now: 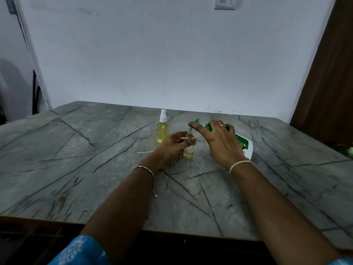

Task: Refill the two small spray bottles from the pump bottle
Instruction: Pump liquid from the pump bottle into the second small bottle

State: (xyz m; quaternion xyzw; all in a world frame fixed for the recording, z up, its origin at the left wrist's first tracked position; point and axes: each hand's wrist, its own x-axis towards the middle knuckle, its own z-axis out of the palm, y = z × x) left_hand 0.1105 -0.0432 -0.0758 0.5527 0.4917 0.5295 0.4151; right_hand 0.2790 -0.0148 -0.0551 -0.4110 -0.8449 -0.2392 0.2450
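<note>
A small clear spray bottle [189,150] with no cap stands on the grey marble table [95,159], holding a little yellow liquid at its bottom. My left hand [172,144] pinches its upper body. My right hand [219,142] grips the white pump bottle [246,147], tilted left, and my forefinger lies along its green pump head [196,122], whose nozzle is just above the open neck. A second small spray bottle [162,129], capped white and nearly full of yellow liquid, stands upright behind and to the left.
A thin white dip tube [145,152] lies on the table left of my left hand. A pale wall runs along the table's far edge, a brown door [328,73] stands at the right. A small green thing [350,150] sits at the right edge.
</note>
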